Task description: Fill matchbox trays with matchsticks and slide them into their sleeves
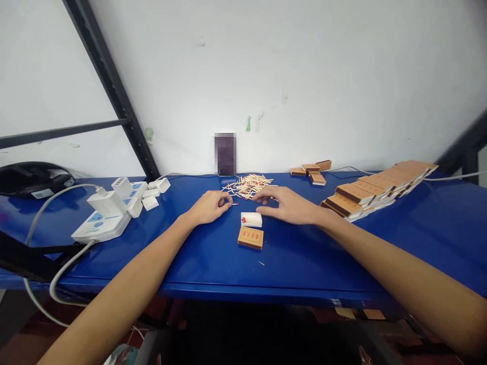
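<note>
**Head view: two hands at a match pile on a blue bench**

Left hand (209, 207): fingers curled, thumb and forefinger pinched shut on the wooden end of a single match (235, 204), whose red head points toward the right hand (289, 205). The right hand lies palm down with its fingers loosely extended and holds nothing. Just beyond both sets of fingertips is the match pile (248, 185), thin pale splints in a loose heap. Between the hands, on the person's side, is a white card tray (251, 219) with red heads inside, and nearer still a flat brown sleeve (251, 237). Well right of the right hand are rows of brown matchboxes (376, 190). Well left of the left hand is a white plastic power strip (102, 218). The table (190, 253) is smooth, glossy blue metal set against a matt white wall (304, 76).
</note>
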### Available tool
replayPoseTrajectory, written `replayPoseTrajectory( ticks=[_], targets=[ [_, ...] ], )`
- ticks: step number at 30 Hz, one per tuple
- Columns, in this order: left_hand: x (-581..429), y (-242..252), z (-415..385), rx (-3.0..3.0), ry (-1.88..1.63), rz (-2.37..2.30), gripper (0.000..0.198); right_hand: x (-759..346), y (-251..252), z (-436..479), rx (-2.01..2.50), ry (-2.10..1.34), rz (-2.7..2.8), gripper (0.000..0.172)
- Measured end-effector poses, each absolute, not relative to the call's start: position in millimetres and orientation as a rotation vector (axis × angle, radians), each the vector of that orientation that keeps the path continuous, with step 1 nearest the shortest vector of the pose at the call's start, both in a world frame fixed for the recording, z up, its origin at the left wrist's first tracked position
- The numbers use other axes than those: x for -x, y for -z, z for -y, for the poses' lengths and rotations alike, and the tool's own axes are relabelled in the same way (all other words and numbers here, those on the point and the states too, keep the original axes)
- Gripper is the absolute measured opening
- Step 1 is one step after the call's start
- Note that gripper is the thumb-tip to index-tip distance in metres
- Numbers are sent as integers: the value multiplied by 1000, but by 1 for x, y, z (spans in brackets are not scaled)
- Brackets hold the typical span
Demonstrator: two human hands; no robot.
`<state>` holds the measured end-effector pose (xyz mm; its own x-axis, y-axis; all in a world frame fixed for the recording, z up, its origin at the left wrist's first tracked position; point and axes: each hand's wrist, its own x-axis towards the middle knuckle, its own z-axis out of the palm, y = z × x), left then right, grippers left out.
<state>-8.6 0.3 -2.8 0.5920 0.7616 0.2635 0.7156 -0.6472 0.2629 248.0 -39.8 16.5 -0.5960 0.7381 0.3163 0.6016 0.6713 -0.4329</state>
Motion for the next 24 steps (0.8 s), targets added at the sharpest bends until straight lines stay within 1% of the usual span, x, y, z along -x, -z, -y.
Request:
replayPoseTrajectory(
  ticks=[2, 4, 8, 11, 17, 24],
  targets=[
    [5, 5, 0, -2671, -583, -1223, 18, -251, -13, 32, 1128, -216, 2361, 21],
    [1, 6, 1, -2668, -626, -1193, 17, -252, -7, 24, 1215, -39, 2348, 21],
    [-5, 5, 5, -2721, -598, -1206, 17, -246, 3, 8, 1330, 242, 2454, 38],
    [-7, 2, 8, -2753, -562, -1274, 18, -238, 4, 1, 1339, 392, 2564, 43],
    [-6, 1, 8, -2749, -534, -1324, 20, -228, -1, -6, 1285, 530, 2657, 41],
    [-6, 1, 5, -2835, -599, -1255, 21, -224, -2, -11, 1170, 595, 2717, 31]
  ],
)
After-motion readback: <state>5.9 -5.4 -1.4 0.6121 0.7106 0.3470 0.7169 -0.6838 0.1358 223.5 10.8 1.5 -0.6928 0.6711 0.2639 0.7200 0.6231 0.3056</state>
